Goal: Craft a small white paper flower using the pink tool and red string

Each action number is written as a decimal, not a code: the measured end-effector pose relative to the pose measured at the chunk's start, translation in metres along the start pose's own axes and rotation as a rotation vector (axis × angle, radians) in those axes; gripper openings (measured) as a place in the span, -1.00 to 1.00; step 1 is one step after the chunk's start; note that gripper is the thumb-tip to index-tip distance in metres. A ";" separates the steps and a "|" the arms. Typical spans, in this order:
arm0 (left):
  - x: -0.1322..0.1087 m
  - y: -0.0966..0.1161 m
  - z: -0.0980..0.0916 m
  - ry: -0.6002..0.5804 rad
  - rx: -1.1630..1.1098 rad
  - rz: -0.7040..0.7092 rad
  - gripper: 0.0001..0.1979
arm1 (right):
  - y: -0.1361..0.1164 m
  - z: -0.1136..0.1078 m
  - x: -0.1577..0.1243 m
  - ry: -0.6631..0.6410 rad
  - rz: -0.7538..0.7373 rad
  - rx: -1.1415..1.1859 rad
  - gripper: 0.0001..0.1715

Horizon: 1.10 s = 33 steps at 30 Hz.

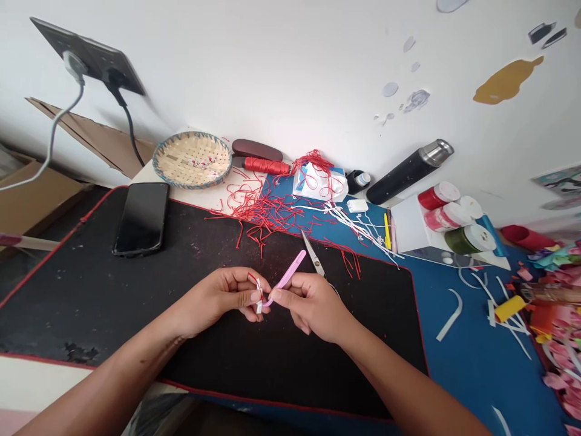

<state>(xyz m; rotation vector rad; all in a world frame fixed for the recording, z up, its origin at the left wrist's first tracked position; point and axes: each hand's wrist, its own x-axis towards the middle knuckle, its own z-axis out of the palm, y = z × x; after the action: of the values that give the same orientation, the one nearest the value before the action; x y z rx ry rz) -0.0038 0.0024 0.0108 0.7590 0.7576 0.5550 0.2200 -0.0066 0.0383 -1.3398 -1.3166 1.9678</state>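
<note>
Red thread scraps [256, 209] lie beside scissors [312, 255] on a black mat [91, 290].

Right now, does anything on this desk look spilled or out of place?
Yes: loose red thread is strewn across the black desk mat and the white surface beside it, looking spilled rather than kept on the red spool. The black vacuum flask also lies on its side.
</note>
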 end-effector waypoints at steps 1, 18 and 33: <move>0.000 0.000 0.000 -0.003 0.001 -0.004 -0.75 | 0.001 0.000 0.001 -0.008 0.014 0.033 -0.49; 0.001 0.000 -0.001 0.013 0.013 -0.069 -0.75 | 0.012 -0.003 0.015 -0.060 0.267 0.348 -0.49; -0.001 0.003 0.000 0.031 0.008 -0.102 -0.75 | 0.012 -0.007 0.023 -0.137 0.276 0.271 -0.53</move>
<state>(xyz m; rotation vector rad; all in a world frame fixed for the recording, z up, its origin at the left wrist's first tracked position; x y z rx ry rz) -0.0053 0.0037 0.0131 0.7161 0.8234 0.4725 0.2181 0.0083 0.0163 -1.3291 -0.9145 2.3617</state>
